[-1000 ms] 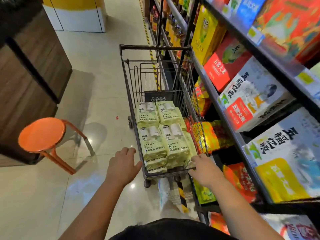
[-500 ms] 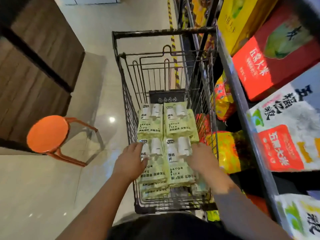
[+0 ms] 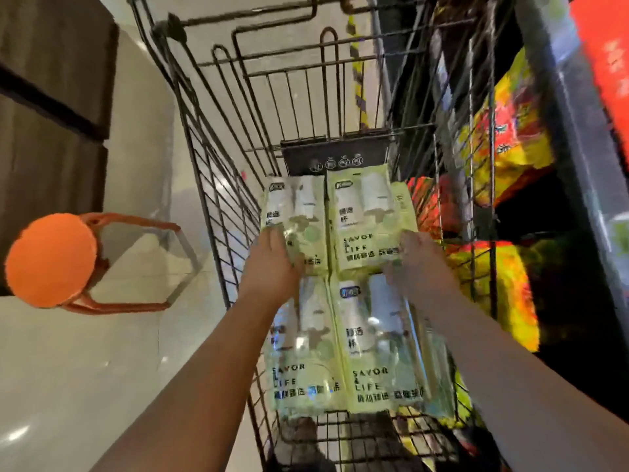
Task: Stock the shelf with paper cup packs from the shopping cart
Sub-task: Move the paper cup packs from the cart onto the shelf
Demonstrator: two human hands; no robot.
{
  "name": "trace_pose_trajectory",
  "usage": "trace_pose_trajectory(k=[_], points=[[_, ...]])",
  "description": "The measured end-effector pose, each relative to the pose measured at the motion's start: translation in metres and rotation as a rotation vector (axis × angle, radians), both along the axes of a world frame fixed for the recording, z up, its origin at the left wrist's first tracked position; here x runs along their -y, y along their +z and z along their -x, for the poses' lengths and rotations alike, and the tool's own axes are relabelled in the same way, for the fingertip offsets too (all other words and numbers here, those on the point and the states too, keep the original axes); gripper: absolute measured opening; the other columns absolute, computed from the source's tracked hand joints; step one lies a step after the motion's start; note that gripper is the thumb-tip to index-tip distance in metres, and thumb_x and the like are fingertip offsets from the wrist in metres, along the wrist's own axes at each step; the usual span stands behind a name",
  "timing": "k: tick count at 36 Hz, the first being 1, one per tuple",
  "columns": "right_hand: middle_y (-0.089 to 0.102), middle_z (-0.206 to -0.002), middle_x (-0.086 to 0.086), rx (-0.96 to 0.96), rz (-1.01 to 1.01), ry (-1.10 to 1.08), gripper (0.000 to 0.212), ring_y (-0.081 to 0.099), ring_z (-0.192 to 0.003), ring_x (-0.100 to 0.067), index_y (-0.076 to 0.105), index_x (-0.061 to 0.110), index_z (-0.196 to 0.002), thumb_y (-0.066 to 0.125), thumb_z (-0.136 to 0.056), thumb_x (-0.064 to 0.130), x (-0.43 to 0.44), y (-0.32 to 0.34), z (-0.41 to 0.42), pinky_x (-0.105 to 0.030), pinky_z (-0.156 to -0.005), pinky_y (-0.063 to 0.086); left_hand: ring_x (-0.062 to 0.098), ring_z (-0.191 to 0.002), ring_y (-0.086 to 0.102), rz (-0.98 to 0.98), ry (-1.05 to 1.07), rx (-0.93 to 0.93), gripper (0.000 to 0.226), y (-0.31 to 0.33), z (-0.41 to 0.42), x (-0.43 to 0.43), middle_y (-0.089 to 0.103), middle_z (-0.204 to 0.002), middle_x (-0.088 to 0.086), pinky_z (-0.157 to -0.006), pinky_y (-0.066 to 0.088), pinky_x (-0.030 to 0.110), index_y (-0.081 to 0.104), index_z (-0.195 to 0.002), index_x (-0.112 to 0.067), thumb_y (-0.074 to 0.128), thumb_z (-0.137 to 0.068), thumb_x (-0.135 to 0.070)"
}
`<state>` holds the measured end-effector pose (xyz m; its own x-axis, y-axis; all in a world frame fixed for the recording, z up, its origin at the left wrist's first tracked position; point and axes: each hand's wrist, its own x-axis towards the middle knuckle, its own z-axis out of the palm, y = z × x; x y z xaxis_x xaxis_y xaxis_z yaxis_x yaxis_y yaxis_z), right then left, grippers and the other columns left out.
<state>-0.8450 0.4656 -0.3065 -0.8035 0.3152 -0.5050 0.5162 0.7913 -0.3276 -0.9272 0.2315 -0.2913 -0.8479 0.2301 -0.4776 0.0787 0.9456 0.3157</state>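
Observation:
Several pale green paper cup packs lie flat in the black wire shopping cart (image 3: 218, 185). Two far packs sit side by side, the far left pack (image 3: 294, 212) and the far right pack (image 3: 366, 212); two near packs (image 3: 347, 345) lie in front of them. My left hand (image 3: 272, 264) rests on the near left corner of the far left pack, fingers curling onto it. My right hand (image 3: 418, 264) lies on the near right corner of the far right pack. Both hands touch the packs; a firm grip does not show.
A dark shelf unit (image 3: 558, 137) runs along the cart's right side, with yellow and red bags (image 3: 500, 120) on its lower level. An orange round stool (image 3: 51, 260) stands on the pale floor to the left. A dark wooden counter (image 3: 44, 97) is at the far left.
My head has leaned in over the cart. Both hands have left the cart's near rim, moved forward past the near packs and now lie on the two far packs.

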Motion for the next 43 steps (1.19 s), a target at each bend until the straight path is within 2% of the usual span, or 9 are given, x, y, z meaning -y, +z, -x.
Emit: trace_pose_trajectory(k=[4,10,16,21,24,26,30,40,43], points=[[0.043,-0.137,-0.014,0.085,0.114,-0.151,0.074,0.047,-0.124,-0.034,0.036,0.011,-0.144,0.064,-0.089,0.051,-0.009,-0.018,0.027,-0.044,-0.101,0.044,0.031,-0.144,0.029,-0.06,0.185,0.042,0.08,-0.035,0.027,-0.006,0.032,-0.157,0.012,-0.119,0.028,0.047,0.027,-0.155,-0.011,0.063,-0.093,-0.046],[0.051,-0.132,-0.007,0.188,0.375,-0.409,0.089,0.053,-0.115,-0.028,0.024,0.01,-0.148,0.073,-0.085,0.048,-0.02,-0.043,0.053,-0.035,-0.092,0.046,0.034,-0.143,0.032,0.003,0.413,0.219,0.095,-0.066,0.049,-0.013,0.029,-0.157,0.01,-0.117,0.022,0.06,0.015,-0.154,-0.022,0.064,-0.084,-0.063],[0.044,-0.15,-0.01,0.233,0.444,-0.492,0.11,0.046,-0.133,-0.033,0.016,0.014,-0.154,0.084,-0.074,0.048,-0.02,-0.063,0.054,-0.04,-0.105,0.04,0.036,-0.117,0.061,0.022,0.503,0.425,0.122,-0.08,0.059,-0.014,0.067,-0.12,0.012,-0.107,0.041,0.057,-0.01,-0.146,-0.033,0.066,-0.061,-0.078],[0.057,-0.134,-0.009,0.177,0.399,-0.541,0.101,0.056,-0.119,-0.03,0.041,0.011,-0.14,0.089,-0.062,0.054,-0.02,-0.062,0.05,-0.037,-0.093,0.048,0.033,-0.111,0.063,-0.002,0.596,0.384,0.13,-0.077,0.067,-0.012,0.067,-0.114,0.012,-0.095,0.055,0.049,0.029,-0.131,-0.016,0.075,-0.03,-0.084],[0.06,-0.109,-0.003,0.14,0.293,-0.502,0.082,0.055,-0.094,-0.024,0.053,0.012,-0.123,0.087,-0.064,0.057,-0.022,-0.048,0.051,-0.031,-0.072,0.043,0.028,-0.084,0.075,-0.18,0.73,0.429,0.087,-0.06,0.066,-0.015,0.077,-0.093,0.01,-0.078,0.062,0.049,0.063,-0.106,-0.011,0.092,-0.043,-0.065],[0.063,-0.1,0.0,0.078,0.271,-0.49,0.065,0.057,-0.086,-0.023,0.059,0.015,-0.11,0.086,-0.066,0.055,-0.023,-0.039,0.051,-0.032,-0.07,0.047,0.026,-0.075,0.077,-0.264,0.731,0.441,0.061,-0.046,0.064,-0.019,0.078,-0.087,0.009,-0.072,0.064,0.047,0.067,-0.099,-0.015,0.096,-0.054,-0.044],[0.067,-0.093,-0.001,0.013,0.256,-0.484,0.056,0.065,-0.086,-0.025,0.064,0.017,-0.102,0.082,-0.069,0.06,-0.019,-0.023,0.046,-0.037,-0.076,0.056,0.027,-0.078,0.075,-0.336,0.711,0.364,0.073,-0.025,0.06,-0.03,0.074,-0.094,0.007,-0.065,0.063,0.05,0.053,-0.112,-0.015,0.096,-0.057,-0.035],[0.064,-0.101,0.002,-0.153,0.32,-0.575,0.084,0.063,-0.087,-0.019,0.055,0.019,-0.112,0.071,-0.053,0.077,0.014,0.043,-0.005,-0.043,-0.077,0.056,0.021,-0.06,0.073,-0.399,0.626,0.148,0.051,0.052,0.02,0.0,0.076,-0.08,0.003,-0.047,0.059,0.039,0.064,-0.1,-0.018,0.093,-0.064,-0.039],[0.066,-0.107,0.001,-0.186,0.335,-0.573,0.089,0.065,-0.093,-0.021,0.055,0.019,-0.12,0.072,-0.056,0.079,0.026,0.07,-0.028,-0.04,-0.077,0.056,0.022,-0.064,0.075,-0.443,0.597,0.15,0.047,0.079,0.002,0.021,0.077,-0.081,0.002,-0.054,0.061,0.042,0.066,-0.102,-0.02,0.091,-0.066,-0.039]])
